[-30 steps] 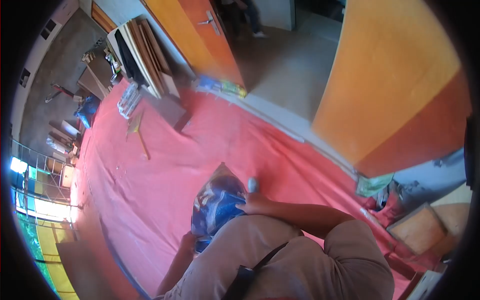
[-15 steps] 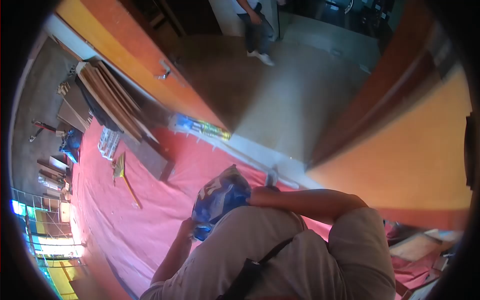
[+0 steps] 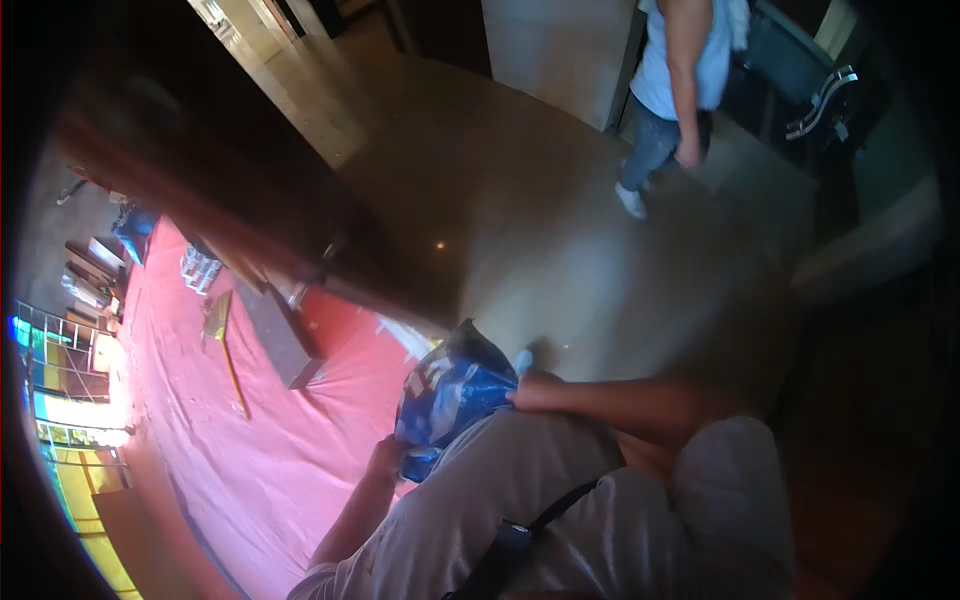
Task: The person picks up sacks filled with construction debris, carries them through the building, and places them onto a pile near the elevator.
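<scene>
A blue plastic bag (image 3: 455,390) with pale markings is held against the front of my body, its pointed dark top tilted away from me. My right hand (image 3: 538,390) is closed on the bag's right edge. Low on the other side, my left hand (image 3: 386,460) grips the bag near its bottom, its fingers partly hidden by the plastic. The tip of a shoe (image 3: 523,361) shows just beyond my right hand.
A person (image 3: 685,75) in a white top stands on the grey floor (image 3: 560,240) beyond the doorway. A dark door edge (image 3: 330,240) crosses the upper left. Pink sheeting (image 3: 270,460) covers the floor at left, with a broom (image 3: 230,365) and a long box (image 3: 280,340) on it.
The view has moved forward into the doorway and turned. The person beyond now appears larger and farther right. The bag stays in both my hands.
</scene>
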`<action>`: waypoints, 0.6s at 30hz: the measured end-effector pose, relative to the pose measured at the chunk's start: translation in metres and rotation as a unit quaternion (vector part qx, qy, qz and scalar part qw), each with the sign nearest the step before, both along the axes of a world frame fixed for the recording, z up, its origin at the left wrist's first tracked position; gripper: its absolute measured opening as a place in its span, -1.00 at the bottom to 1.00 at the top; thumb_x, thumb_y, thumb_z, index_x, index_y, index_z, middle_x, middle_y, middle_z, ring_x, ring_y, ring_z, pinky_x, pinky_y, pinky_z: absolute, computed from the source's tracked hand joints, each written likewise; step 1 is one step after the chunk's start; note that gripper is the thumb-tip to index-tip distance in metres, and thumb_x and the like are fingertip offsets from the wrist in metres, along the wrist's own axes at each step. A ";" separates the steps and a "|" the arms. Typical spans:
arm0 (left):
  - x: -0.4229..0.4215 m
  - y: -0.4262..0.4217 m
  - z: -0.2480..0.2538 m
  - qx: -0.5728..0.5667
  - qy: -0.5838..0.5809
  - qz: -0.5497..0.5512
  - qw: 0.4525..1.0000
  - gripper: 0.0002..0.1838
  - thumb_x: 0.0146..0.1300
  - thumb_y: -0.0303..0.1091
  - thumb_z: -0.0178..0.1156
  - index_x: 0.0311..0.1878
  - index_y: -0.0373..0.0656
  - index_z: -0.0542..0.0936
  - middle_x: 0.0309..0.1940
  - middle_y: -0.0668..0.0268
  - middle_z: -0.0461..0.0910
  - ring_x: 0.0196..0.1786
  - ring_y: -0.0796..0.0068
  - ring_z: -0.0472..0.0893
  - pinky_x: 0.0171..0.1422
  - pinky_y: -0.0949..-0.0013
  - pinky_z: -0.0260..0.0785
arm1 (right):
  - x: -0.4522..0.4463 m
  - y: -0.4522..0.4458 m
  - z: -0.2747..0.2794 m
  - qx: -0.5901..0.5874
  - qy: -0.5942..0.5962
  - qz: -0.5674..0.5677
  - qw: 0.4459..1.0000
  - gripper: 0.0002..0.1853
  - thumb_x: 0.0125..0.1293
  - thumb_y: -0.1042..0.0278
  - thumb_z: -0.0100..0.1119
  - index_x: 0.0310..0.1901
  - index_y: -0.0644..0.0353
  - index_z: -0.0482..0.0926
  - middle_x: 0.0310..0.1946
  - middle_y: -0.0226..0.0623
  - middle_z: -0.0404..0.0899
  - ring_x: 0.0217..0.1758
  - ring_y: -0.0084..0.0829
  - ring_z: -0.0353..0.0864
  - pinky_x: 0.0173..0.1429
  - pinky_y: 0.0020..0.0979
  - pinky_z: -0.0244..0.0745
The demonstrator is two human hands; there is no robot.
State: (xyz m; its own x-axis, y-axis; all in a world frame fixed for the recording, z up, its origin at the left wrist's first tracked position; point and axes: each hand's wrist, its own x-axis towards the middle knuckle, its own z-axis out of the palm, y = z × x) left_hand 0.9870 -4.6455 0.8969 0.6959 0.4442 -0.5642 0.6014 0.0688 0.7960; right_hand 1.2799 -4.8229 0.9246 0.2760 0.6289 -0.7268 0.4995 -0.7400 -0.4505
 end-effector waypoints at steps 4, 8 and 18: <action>0.092 0.016 -0.009 -0.028 0.060 -0.012 0.998 -0.65 -0.05 -0.36 0.20 -0.17 -0.33 0.48 -0.35 0.15 0.54 -0.34 0.32 0.57 -0.30 0.29 0.42 | 0.093 0.039 -0.010 -0.014 0.034 0.022 0.999 -0.47 0.16 -0.02 -0.04 -0.16 0.41 0.48 -0.18 0.09 0.50 -0.07 -0.08 0.49 0.01 -0.23 0.36; 0.193 0.031 0.002 0.016 0.067 0.010 0.998 -0.62 -0.12 -0.13 0.20 -0.28 -0.22 0.56 -0.34 0.06 0.57 -0.26 0.15 0.58 -0.22 0.27 0.40 | 0.199 0.078 -0.036 -0.012 0.050 0.071 0.996 -0.47 0.16 -0.01 -0.06 -0.17 0.42 0.49 -0.17 0.10 0.49 -0.07 -0.07 0.49 0.01 -0.23 0.35; 0.391 0.063 0.027 0.029 0.128 0.165 0.978 -0.70 0.05 -0.22 0.12 -0.21 -0.22 0.53 -0.34 0.15 0.57 -0.30 0.26 0.59 -0.21 0.30 0.41 | 0.430 0.209 -0.009 0.077 0.075 0.232 0.967 -0.46 0.15 -0.02 -0.02 -0.26 0.47 0.50 -0.28 0.15 0.51 -0.16 0.00 0.50 -0.05 -0.16 0.35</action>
